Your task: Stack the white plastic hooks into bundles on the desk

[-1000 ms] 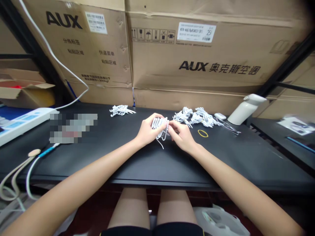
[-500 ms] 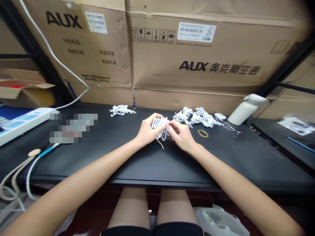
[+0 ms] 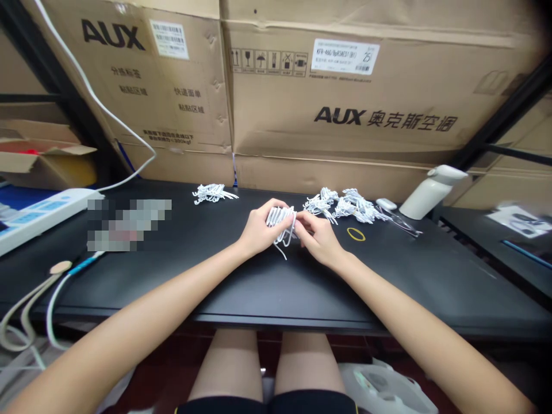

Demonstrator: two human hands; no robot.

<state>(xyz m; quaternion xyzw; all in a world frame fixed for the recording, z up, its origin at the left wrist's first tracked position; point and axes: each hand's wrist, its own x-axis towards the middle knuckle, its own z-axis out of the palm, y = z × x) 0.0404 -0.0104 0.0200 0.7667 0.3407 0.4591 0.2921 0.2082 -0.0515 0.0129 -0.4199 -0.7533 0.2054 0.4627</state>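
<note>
the left hand has its fingers closed round a bundle of thin, bent white strands over the matte black tabletop; the right hand's fingers pinch its right edge. the bundle looks only partly gathered, one end hanging loose. similar white clusters lie behind, with a thin yellow ring nearby. big brown cardboard cartons back the tabletop.

Flat black tabletop, piles of thin white strands, yellow oval band, white cylindrical bottle, long white power strip
</note>
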